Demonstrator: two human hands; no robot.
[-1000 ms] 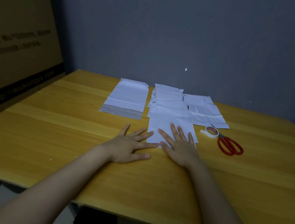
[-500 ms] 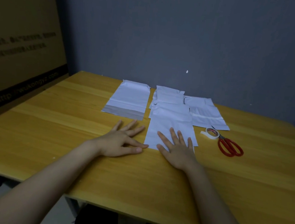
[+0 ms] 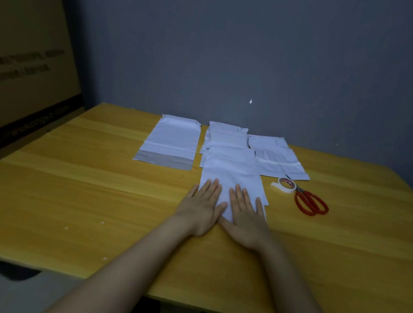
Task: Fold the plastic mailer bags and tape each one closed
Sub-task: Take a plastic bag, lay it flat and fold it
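The left hand (image 3: 202, 206) is now drawn in beside the right hand (image 3: 245, 213), and the nearest mailer bag (image 3: 233, 180) is pressed flat under straight, ungripping fingers, seemingly readied for folding.

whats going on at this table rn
A person presses the left hand and right hand flat, side by side, on a white plastic mailer bag lying on the yellow wooden table. More white mailer bags lie flat behind it. The white tape roll and red-handled scissors sit untouched to the right.
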